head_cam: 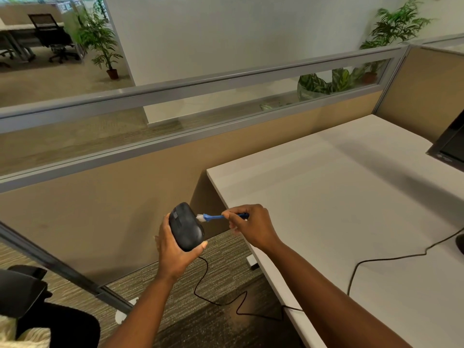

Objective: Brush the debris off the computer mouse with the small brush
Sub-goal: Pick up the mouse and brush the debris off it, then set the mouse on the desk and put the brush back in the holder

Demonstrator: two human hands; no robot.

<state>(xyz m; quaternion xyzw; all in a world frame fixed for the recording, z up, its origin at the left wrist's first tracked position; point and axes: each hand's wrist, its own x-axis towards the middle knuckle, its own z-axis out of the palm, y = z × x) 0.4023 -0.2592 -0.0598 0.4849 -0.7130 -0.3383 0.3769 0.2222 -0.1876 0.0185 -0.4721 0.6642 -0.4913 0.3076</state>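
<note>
We see the left hand (175, 249) wrapped around a black mouse (186, 226), held in the air over the carpet (221, 320), just left of the white desk (351, 197). The right hand (251, 228) pinches the blue handle of a small brush (218, 217) between its fingers, and the white bristles touch the mouse's right side near its front. The mouse's black cable (226, 301) hangs down, loops, and runs up onto the desk. We can read no brand or writing on the mouse or brush; a mark on the monitor (449, 146) is too small to read.
</note>
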